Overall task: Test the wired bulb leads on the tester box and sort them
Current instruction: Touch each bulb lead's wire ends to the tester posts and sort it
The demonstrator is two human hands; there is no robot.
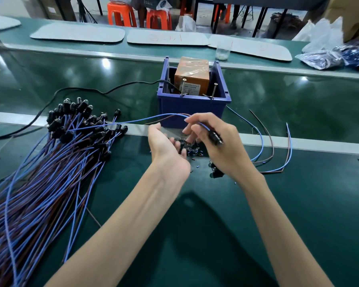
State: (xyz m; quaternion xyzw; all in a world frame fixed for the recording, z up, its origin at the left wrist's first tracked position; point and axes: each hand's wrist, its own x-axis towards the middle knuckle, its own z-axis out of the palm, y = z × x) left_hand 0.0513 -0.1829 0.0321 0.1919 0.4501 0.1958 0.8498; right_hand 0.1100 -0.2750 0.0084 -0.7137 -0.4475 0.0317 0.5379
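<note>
**Bulb leads on the sorting counter: one in hand, none on the tester**

We see a green counter (216, 214) from above, with both of the person's forearms reaching forward over it.

The largest thing is a pile of wired bulb leads (50, 162) that fills the near left. It holds many blue and brown wires fanned toward us, with their black bulb heads bunched at the far end. We cannot tell whether this pile is tested or waiting.

At the far centre a blue bin (192, 108) holds the orange tester box (192, 73). Two upright screw posts (183, 87) stand at its near edge, and nothing touches them. Right of the bin lie a few loose leads (261, 141), well apart from the big pile.

We judge that sorting is under way, with much of it possibly left to do.

The right hand (222, 148) has its grip closed on one lead (153, 118). The black bulb head sits by the thumb and the blue wire is pinched in the fingertips. From there the wire arcs left, just in front of the bin, toward the pile.

The left hand (164, 141) is just beside the right one. Its grip is open and holds nothing that we can make out, with the palm turned right. Small black bits (192, 148) lie scattered between the hands.
</note>
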